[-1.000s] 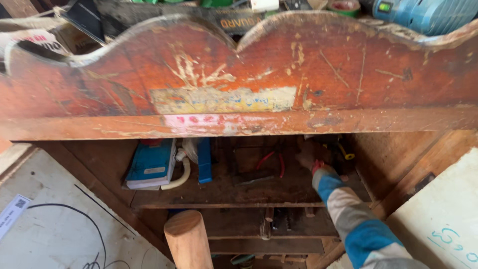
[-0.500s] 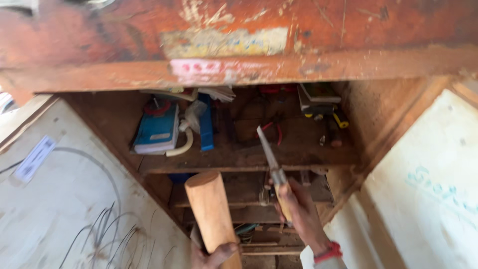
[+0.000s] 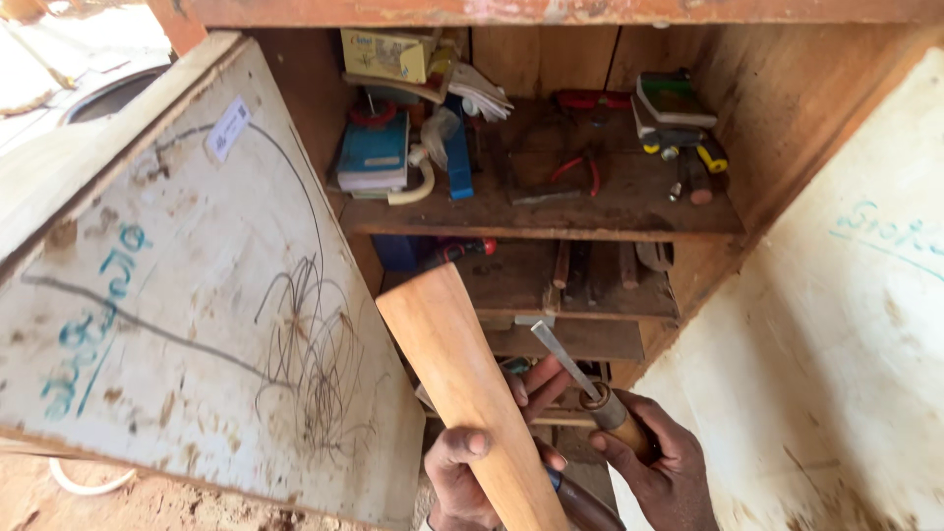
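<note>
My left hand [image 3: 472, 467] grips a long smooth wooden piece [image 3: 462, 383] that slants up toward the cabinet. My right hand [image 3: 659, 462] holds a chisel [image 3: 590, 388] by its wooden handle, the narrow steel blade pointing up and left. The two hands are close together, low in the view, in front of an open wooden cabinet [image 3: 629, 216]. A dark handle of another tool [image 3: 580, 501] shows under the left hand's fingers.
The cabinet's shelves hold a blue box [image 3: 374, 152], red-handled pliers [image 3: 580, 172], a yellow-handled tool [image 3: 703, 157], a cardboard box [image 3: 383, 51] and other tools. An open door panel with scribbles [image 3: 197, 285] stands at left, a pale panel [image 3: 836, 324] at right.
The view has dropped lower. My right hand drew back from the upper shelf with the chisel and came down beside my left hand, which has raised the wooden piece.
</note>
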